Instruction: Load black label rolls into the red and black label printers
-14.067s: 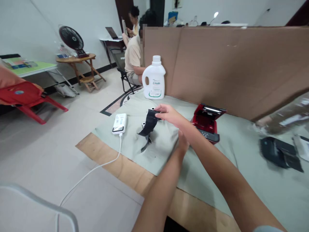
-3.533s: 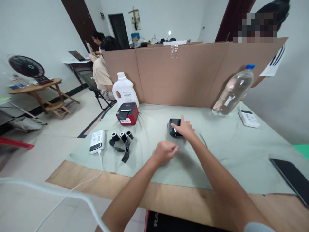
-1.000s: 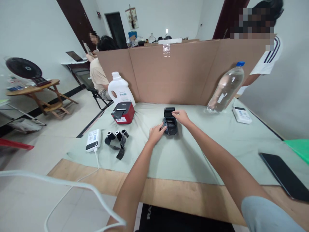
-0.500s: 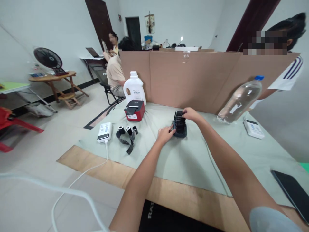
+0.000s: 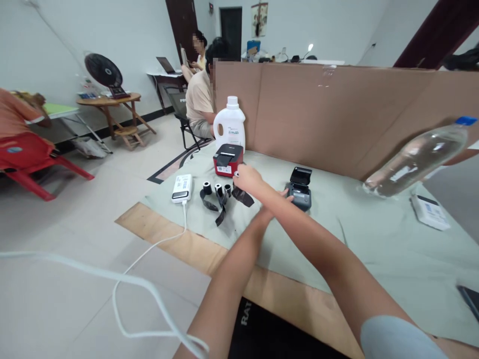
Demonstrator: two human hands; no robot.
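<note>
A small dark label printer (image 5: 300,197) stands on the cloth with its lid raised. My left hand (image 5: 285,196) grips its left side, partly hidden under my right forearm. Crossing over it, my right hand (image 5: 250,178) is closed on a small roll of black film (image 5: 243,196), whose loose end hangs below the fingers. Just left of that, several similar rolls (image 5: 218,189) stand together with black strips trailing from them. Behind my right hand is a red and black printer (image 5: 228,160) with a black strip out of its top.
A white jug (image 5: 231,122) stands by the cardboard partition (image 5: 299,109). White power banks lie at left (image 5: 182,188) and right (image 5: 429,212), the left one with a cable. A clear bottle (image 5: 419,159) leans at right; a phone (image 5: 469,301) lies near. Other people sit beyond.
My right hand has moved left from the dark printer's lid, across my left arm, and now carries a roll of black film. The left hand stays at the dark printer. The view has turned left.
</note>
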